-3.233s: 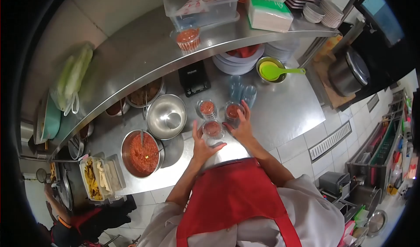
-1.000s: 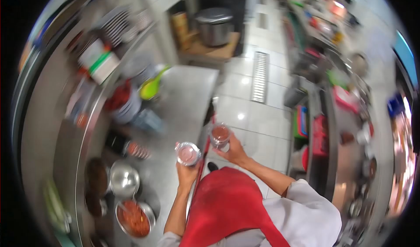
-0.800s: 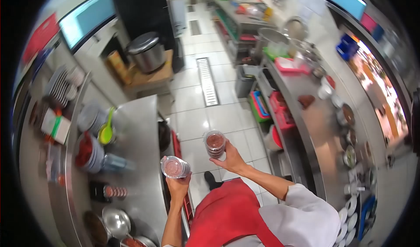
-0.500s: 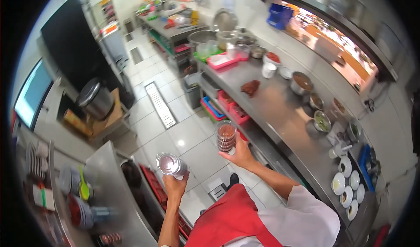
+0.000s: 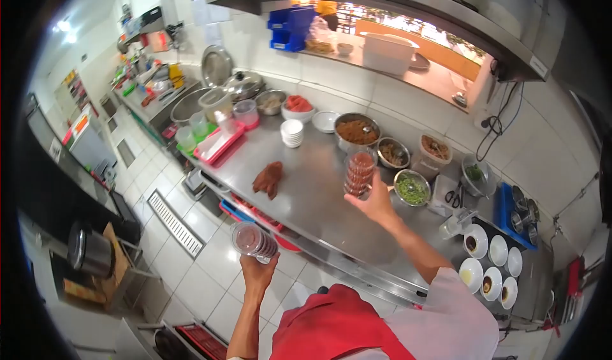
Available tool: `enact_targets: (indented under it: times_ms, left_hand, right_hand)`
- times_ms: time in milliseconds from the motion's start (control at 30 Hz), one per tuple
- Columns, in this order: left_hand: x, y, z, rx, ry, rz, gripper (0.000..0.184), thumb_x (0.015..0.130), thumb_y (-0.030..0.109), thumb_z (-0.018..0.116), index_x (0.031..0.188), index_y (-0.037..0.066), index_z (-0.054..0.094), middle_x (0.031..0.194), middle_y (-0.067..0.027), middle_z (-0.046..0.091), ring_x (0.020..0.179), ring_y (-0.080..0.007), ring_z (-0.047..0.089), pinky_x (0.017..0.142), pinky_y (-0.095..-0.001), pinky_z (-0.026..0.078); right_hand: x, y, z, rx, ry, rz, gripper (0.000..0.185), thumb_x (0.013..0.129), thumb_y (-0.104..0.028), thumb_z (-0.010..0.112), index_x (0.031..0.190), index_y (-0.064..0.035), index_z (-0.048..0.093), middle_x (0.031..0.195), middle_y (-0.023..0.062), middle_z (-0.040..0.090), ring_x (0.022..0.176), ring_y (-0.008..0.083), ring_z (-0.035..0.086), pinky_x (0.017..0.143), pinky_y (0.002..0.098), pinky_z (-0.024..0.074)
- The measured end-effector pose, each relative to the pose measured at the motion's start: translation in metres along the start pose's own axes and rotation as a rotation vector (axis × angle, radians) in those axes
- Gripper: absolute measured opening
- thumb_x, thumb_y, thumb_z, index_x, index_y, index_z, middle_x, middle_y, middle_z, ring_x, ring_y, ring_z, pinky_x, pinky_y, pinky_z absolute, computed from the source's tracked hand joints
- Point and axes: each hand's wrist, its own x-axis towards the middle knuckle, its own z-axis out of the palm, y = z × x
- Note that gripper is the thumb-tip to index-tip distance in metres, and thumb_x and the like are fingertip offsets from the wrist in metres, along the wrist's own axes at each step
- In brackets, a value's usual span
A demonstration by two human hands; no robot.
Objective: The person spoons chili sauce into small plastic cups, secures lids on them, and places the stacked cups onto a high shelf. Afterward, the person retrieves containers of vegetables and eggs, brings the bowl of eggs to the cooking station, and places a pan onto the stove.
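Now holding a stack of filled cups (image 5: 359,172) in the right hand (image 5: 377,204), with fingers curled snugly round, up by the counter (image 5: 309,194), near the bowl of greens (image 5: 412,188). Gripping a second stack (image 5: 251,240) in the left hand (image 5: 257,276), above the floor (image 5: 213,274). No set-down yet for either. Angling the left one, top toward far left; holding the right nearly upright, long axis up the view.

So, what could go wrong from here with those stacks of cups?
The left hand holds a leaning stack beyond the counter; a loose grip could drop it on the tiled floor.

The right hand holds the other stack close to the bowl of chopped greens; a careless swing might knock it.
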Motion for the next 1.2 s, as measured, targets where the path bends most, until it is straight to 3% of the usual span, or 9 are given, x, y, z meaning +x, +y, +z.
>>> enact_targets:
  times_ms: [100,233,333,433,633,767,800,933,1200]
  left_hand:
    - [0.060,0.011,0.053,-0.048,-0.115,0.027,0.044,0.071,0.003,0.087,0.111,-0.002,0.067,0.101,-0.0149,0.073,0.097,-0.0290,0.071,0.089,-0.0400,0.054]
    - [0.137,0.021,0.122,-0.123,-0.203,0.091,0.042,0.072,0.004,0.086,0.110,0.000,0.068,0.105,-0.0152,0.072,0.104,-0.0302,0.069,0.093,-0.0405,0.053]
    - [0.195,0.024,0.166,-0.007,-0.418,0.222,0.045,0.072,0.005,0.085,0.113,0.001,0.068,0.110,-0.0155,0.071,0.107,-0.0321,0.068,0.094,-0.0407,0.052]
    - [0.247,0.057,0.208,-0.025,-0.336,0.419,0.044,0.070,0.001,0.086,0.108,0.002,0.064,0.102,-0.0115,0.070,0.093,-0.0271,0.068,0.086,-0.0380,0.053]
    - [0.340,0.082,0.294,-0.172,-0.493,0.287,0.046,0.070,0.006,0.087,0.110,0.003,0.064,0.102,-0.0106,0.068,0.099,-0.0273,0.067,0.093,-0.0408,0.051]
    - [0.386,0.099,0.342,-0.136,-0.545,0.289,0.052,0.071,0.007,0.087,0.116,0.003,0.063,0.109,-0.0121,0.068,0.105,-0.0280,0.066,0.096,-0.0408,0.051]
    - [0.394,0.102,0.352,-0.142,-0.536,0.313,0.053,0.071,0.007,0.086,0.119,0.002,0.064,0.112,-0.0133,0.069,0.107,-0.0294,0.066,0.097,-0.0404,0.051]
    - [0.415,0.111,0.382,-0.135,-0.570,0.323,0.056,0.071,0.009,0.087,0.122,0.002,0.064,0.118,-0.0147,0.069,0.111,-0.0302,0.066,0.098,-0.0402,0.051]
    - [0.434,0.123,0.420,-0.099,-0.616,0.373,0.052,0.069,0.007,0.089,0.114,0.003,0.064,0.108,-0.0112,0.068,0.101,-0.0273,0.066,0.094,-0.0416,0.051]
  right_hand:
    - [0.050,0.033,-0.048,-0.188,0.101,0.011,0.084,0.074,-0.019,0.091,0.139,-0.0031,0.040,0.124,0.0205,0.067,0.114,0.0315,0.068,0.096,0.0401,0.0559]
    - [0.126,0.100,-0.113,-0.195,0.229,0.050,0.083,0.077,-0.025,0.089,0.139,-0.0061,0.038,0.118,0.0191,0.070,0.109,0.0332,0.071,0.095,0.0421,0.0570]
    - [0.192,0.149,-0.167,-0.215,0.325,0.058,0.083,0.079,-0.023,0.087,0.141,-0.0067,0.035,0.116,0.0190,0.071,0.106,0.0323,0.073,0.091,0.0413,0.0585]
    - [0.258,0.181,-0.215,-0.333,0.417,0.067,0.083,0.079,-0.019,0.086,0.142,-0.0074,0.032,0.115,0.0205,0.072,0.104,0.0319,0.074,0.088,0.0407,0.0599]
    - [0.384,0.285,-0.300,-0.432,0.535,0.153,0.083,0.079,-0.014,0.087,0.141,-0.0071,0.032,0.119,0.0181,0.071,0.104,0.0278,0.074,0.090,0.0391,0.0595]
    - [0.452,0.350,-0.341,-0.445,0.628,-0.052,0.087,0.077,-0.015,0.087,0.142,-0.0092,0.029,0.118,0.0219,0.069,0.105,0.0328,0.073,0.088,0.0426,0.0595]
    - [0.467,0.374,-0.353,-0.493,0.654,0.003,0.090,0.076,-0.016,0.088,0.143,-0.0096,0.028,0.120,0.0238,0.068,0.106,0.0363,0.072,0.089,0.0438,0.0590]
    - [0.497,0.430,-0.372,-0.612,0.752,0.082,0.092,0.075,-0.016,0.089,0.143,-0.0091,0.028,0.122,0.0258,0.067,0.107,0.0392,0.071,0.091,0.0448,0.0584]
    - [0.510,0.477,-0.391,-0.599,0.796,0.209,0.099,0.071,-0.019,0.092,0.146,-0.0081,0.027,0.128,0.0291,0.063,0.119,0.0424,0.065,0.102,0.0467,0.0525]
